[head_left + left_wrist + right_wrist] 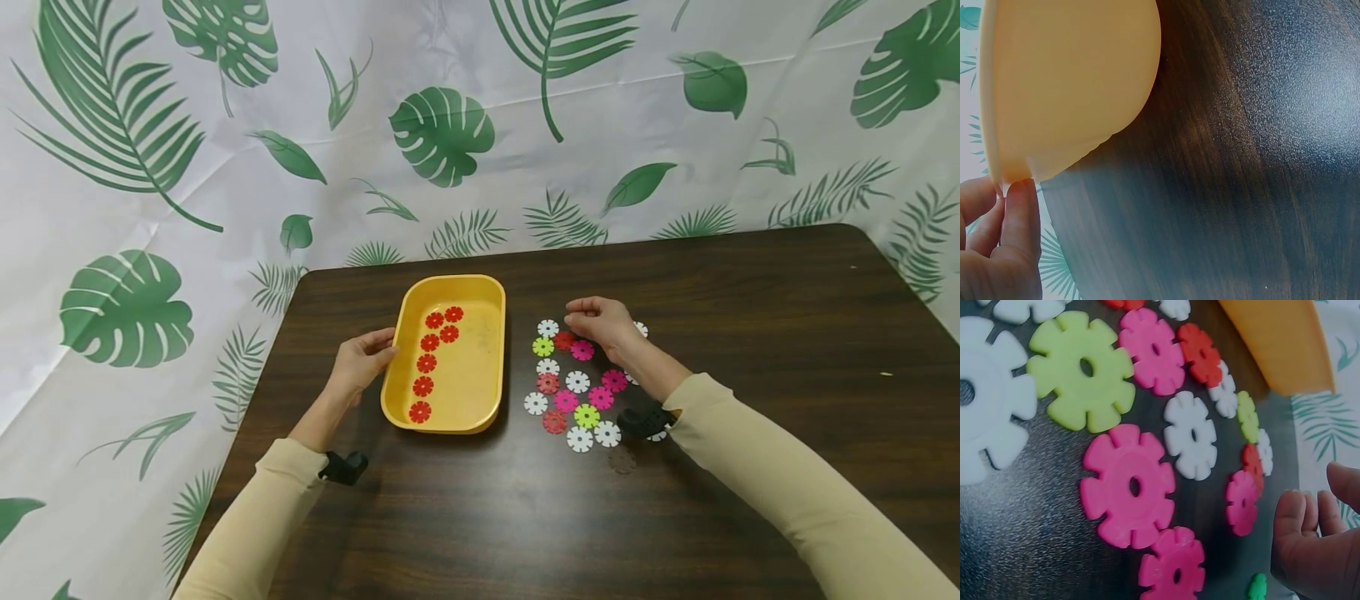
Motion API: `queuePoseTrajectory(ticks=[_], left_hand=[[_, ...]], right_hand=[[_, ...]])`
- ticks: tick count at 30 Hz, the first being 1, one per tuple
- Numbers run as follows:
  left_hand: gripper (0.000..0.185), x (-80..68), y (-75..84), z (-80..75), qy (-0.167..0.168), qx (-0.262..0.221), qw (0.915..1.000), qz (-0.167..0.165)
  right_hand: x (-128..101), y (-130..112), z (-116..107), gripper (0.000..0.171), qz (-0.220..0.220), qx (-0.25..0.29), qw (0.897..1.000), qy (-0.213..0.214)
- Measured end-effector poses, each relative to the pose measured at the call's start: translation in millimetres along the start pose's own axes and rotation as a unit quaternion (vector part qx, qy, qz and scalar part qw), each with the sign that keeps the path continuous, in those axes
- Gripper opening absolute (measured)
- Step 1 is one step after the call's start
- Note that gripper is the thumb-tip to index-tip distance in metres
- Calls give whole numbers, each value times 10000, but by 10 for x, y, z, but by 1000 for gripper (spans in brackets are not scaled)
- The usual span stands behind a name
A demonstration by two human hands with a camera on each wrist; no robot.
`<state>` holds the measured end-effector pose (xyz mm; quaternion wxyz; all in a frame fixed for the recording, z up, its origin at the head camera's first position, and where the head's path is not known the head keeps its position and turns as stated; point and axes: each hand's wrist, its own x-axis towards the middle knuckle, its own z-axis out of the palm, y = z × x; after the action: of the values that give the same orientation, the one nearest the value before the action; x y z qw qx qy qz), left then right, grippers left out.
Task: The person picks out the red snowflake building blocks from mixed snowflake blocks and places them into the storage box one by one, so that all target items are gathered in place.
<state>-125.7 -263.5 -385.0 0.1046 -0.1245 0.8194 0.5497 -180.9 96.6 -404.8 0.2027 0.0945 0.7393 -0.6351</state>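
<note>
Discs (576,382) of toothed plastic, white, pink, lime and red, are lying scattered flat on the tabletop (750,350) toward its middle, just right of the yellow tray (491,350). The right hand (600,323) is hovering over the far end of that scatter with its fingers curled downward. From the head view I cannot tell whether it is pinching anything; the right wrist view shows the fingertips (1300,515) bent but apart from the nearest pink disc (1242,503), with nothing plainly between them.

What matters here is the red disc (563,340) lying just toward the tray from that hand, almost under the knuckles, between a lime disc (543,346) and a pink one. The right hand is far nearer to it than the left.

The tray is sitting nearer the left edge of the tabletop, its long axis running from the near edge toward the far edge. Seven red discs (427,363) are lining up inside along its left wall, following that same axis.

The left hand (365,360) is resting against the tray's left rim, fingers relaxed, with fingertips (1021,190) touching under the lip in the left wrist view, steadying rather than clutching.
</note>
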Motion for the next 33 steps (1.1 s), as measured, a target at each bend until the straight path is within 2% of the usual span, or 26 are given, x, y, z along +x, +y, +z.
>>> queuePoseTrajectory(ticks=[3, 10, 25, 33], left_hand=[[41, 2, -2, 2, -10, 15, 10000, 6], [41, 6, -5, 2, 9, -21, 10000, 13], [41, 7, -13, 1, 19, -9, 10000, -3], [41, 8, -14, -5, -14, -47, 10000, -26]], right_hand=[[5, 28, -4, 42, -57, -211, 9998, 22], [12, 61, -10, 41, -199, -302, 9993, 83], [43, 111, 26, 39, -387, -1056, 9936, 119], [22, 159, 88, 40, -800, -1632, 9832, 185]])
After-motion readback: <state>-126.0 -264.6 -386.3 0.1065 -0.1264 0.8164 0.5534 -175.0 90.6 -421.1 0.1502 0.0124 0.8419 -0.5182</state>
